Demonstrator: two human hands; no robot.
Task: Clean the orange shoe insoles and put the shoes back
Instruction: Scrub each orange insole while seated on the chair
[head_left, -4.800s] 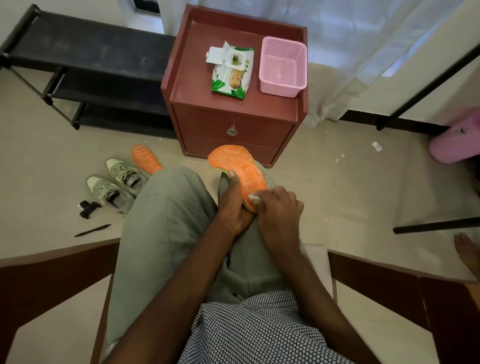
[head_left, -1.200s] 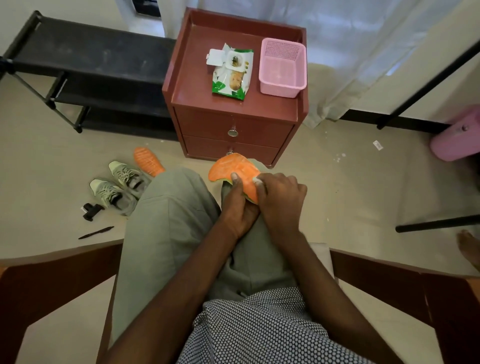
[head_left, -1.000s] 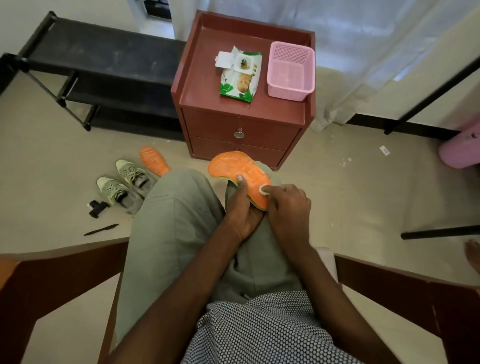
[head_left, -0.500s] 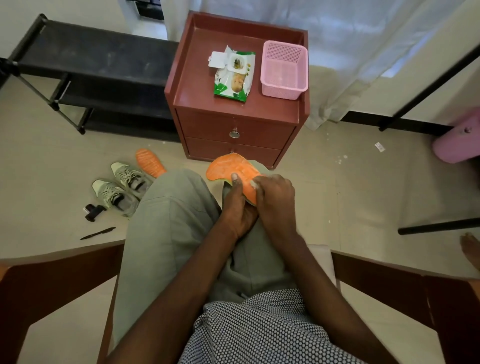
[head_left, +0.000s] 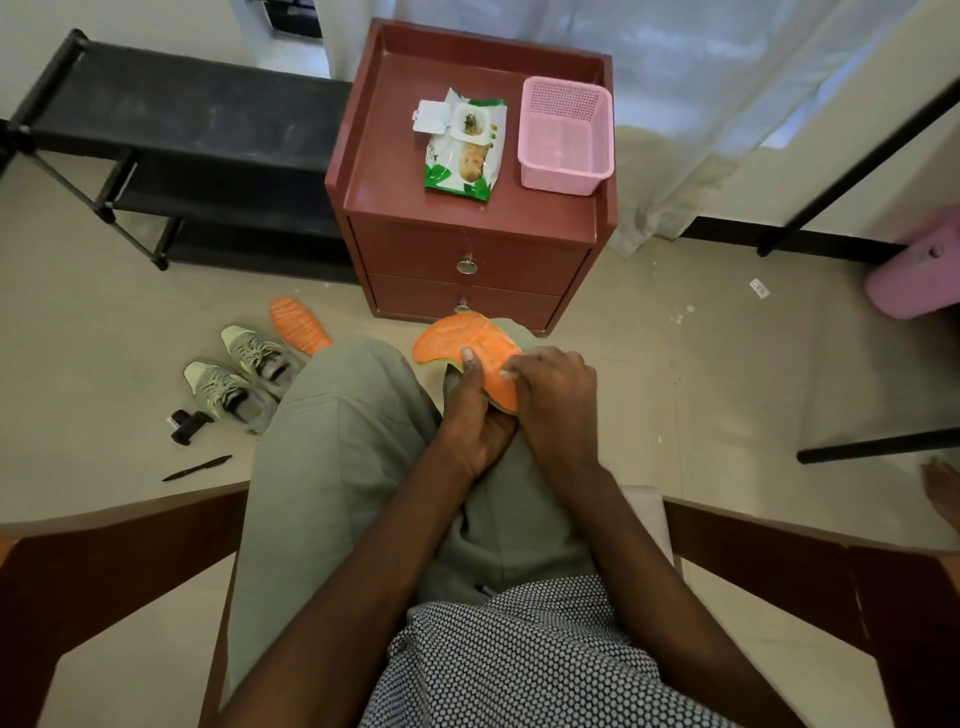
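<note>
Insole (head_left: 470, 347) rests on the person's right knee, orange face up, toe end pointing toward the cabinet (head_left: 470, 249). Left hand (head_left: 475, 415) grips its heel end from below w/ the thumb pressed on top; right hand (head_left: 558, 400) has fingers curled, pinching a small white wipe (head_left: 506, 373) against the orange surface at mid-length. Step in hand looks like wiping the insole. To do it well: keep the left thumb clamped so the foam doesn't buckle, stroke heel to toe w/ firm even pressure, refold the wipe to a fresh side, then turn it over for the pale green edge & underside. Insole is thin flexible foam, foot-shaped, faintly ribbed across; likely bends easily, so support under the part being rubbed. Second insole (head_left: 298, 325) lies on the floor just beside the shoes (head_left: 241, 374), grey-green lace-up knit trainers, side by side. Wipes pack (head_left: 465, 150), soft glossy plastic w/ lid flipped open, sits on the cabinet top next to a pink perforated plastic basket (head_left: 566, 137). Black shoe rack (head_left: 171, 130) stands left of the cabinet, probably where the shoes go back.
</note>
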